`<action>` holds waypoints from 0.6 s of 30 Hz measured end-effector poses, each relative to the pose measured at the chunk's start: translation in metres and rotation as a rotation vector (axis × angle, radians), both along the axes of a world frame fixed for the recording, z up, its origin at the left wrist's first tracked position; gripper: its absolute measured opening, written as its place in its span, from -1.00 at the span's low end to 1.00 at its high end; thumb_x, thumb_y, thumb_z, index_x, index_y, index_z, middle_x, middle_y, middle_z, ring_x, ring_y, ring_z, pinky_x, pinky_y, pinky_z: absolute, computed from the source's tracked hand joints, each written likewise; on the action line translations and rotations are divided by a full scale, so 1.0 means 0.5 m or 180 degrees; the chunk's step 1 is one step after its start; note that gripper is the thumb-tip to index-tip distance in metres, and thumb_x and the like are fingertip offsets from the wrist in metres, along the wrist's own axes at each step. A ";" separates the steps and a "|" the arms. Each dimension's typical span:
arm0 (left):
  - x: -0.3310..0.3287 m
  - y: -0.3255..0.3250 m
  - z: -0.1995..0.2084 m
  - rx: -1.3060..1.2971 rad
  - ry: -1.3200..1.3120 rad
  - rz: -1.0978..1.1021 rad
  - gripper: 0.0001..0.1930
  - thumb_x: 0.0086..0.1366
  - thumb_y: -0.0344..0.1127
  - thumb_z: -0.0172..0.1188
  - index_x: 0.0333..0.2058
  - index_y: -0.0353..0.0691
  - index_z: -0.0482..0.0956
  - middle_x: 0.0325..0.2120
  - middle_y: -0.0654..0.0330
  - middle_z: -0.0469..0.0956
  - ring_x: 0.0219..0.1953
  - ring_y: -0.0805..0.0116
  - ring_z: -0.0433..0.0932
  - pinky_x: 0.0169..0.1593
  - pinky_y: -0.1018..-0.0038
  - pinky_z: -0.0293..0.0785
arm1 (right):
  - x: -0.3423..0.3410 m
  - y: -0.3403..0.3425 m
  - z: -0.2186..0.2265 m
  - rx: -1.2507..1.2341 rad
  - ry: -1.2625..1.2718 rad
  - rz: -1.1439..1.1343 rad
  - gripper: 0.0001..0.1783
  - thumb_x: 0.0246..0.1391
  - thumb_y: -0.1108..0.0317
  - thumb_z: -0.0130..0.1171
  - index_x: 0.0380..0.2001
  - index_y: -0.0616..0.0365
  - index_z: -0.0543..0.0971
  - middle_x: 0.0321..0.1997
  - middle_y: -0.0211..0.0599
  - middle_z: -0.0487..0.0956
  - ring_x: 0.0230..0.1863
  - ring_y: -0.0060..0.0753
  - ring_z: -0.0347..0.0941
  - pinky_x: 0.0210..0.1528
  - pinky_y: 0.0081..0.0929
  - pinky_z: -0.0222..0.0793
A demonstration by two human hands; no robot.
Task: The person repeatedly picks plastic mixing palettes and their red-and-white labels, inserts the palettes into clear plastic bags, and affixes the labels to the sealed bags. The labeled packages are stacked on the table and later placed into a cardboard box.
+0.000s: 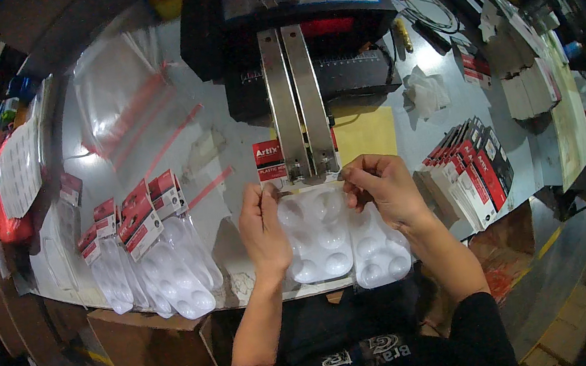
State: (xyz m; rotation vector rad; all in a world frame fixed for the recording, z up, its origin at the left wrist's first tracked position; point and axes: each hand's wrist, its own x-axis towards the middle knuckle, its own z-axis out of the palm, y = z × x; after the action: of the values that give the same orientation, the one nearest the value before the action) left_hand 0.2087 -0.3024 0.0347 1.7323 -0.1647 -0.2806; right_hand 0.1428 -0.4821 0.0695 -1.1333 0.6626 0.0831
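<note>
A white plastic paint palette with round wells lies in front of me. At its top edge, a red and white header card reaches under the tips of two metal bars. My left hand pinches the card's left side between thumb and fingers. On the other side, my right hand is closed, its thumb and forefinger at the card's right edge. A second white palette lies below my right hand, partly hidden by it and beside the first.
A black machine with a red display carries the bars. Carded palettes lie in a pile at left, near clear plastic bags. A fanned row of header cards stands at right. A yellow sheet and crumpled paper lie behind.
</note>
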 end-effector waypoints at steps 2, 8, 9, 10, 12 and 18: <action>-0.009 0.001 -0.011 0.0055 -0.0052 0.0104 -0.82 0.33 -0.34 -0.11 -0.44 -0.29 0.35 -0.59 0.22 0.31 -0.49 0.50 0.23 -0.34 0.56 0.22 | 0.000 0.005 0.018 -0.0299 -0.0036 0.0128 -0.83 0.09 0.37 0.10 -0.40 0.29 0.51 -0.53 -0.30 0.52 -0.60 -0.52 0.46 -0.57 -0.61 0.38; 0.007 0.138 0.072 0.1862 -0.0879 0.0548 -0.68 0.25 -0.19 0.03 -0.19 -0.36 0.47 -0.44 0.10 0.50 -0.37 0.30 0.43 -0.19 0.42 0.35 | -0.112 -0.061 0.136 -0.3512 -0.0067 -0.0429 -0.60 -0.02 0.45 0.18 -0.07 0.35 0.45 -0.27 -0.10 0.57 -0.26 -0.48 0.53 -0.30 -0.57 0.44; 0.024 0.199 0.115 0.1867 0.0204 0.0822 -0.66 0.26 -0.18 0.03 -0.17 -0.37 0.48 -0.43 0.07 0.51 -0.36 0.27 0.46 -0.21 0.38 0.37 | -0.150 -0.104 0.152 -0.4300 -0.0118 -0.0509 -0.50 -0.06 0.43 0.23 -0.02 0.37 0.41 -0.13 -0.05 0.52 -0.13 -0.42 0.48 -0.16 -0.54 0.39; 0.047 0.244 0.152 0.1908 0.0387 0.1414 -0.67 0.27 -0.18 0.03 -0.20 -0.38 0.49 -0.46 0.06 0.52 -0.35 0.22 0.48 -0.20 0.33 0.38 | -0.190 -0.147 0.164 -0.4823 0.0143 -0.0721 -0.40 -0.11 0.42 0.28 0.04 0.38 0.37 0.00 0.01 0.47 0.01 -0.36 0.43 -0.03 -0.51 0.35; 0.064 0.268 0.178 0.2765 -0.1331 0.1434 -0.74 0.20 -0.25 0.09 -0.23 -0.32 0.49 -0.40 0.08 0.49 -0.31 0.18 0.47 -0.18 0.31 0.36 | -0.239 -0.210 0.131 -0.4281 0.0309 -0.0204 -0.29 -0.16 0.40 0.32 0.09 0.41 0.30 0.12 0.03 0.37 0.08 -0.30 0.36 0.09 -0.47 0.25; -0.080 0.009 0.038 0.1888 -0.1643 -0.0408 -0.81 0.05 -0.30 0.26 -0.39 -0.22 0.49 -0.29 0.08 0.43 -0.16 0.16 0.38 -0.10 0.33 0.31 | -0.278 -0.245 0.063 -0.4040 0.0310 -0.0299 -0.18 -0.21 0.36 0.36 0.12 0.47 0.24 0.14 0.13 0.35 0.13 -0.25 0.32 0.19 -0.43 0.13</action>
State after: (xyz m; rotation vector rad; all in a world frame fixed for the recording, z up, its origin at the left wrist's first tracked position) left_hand 0.1686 -0.2979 0.0539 2.3641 -0.6196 0.0438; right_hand 0.0038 -0.6048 0.1009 -2.3139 0.8693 -0.4281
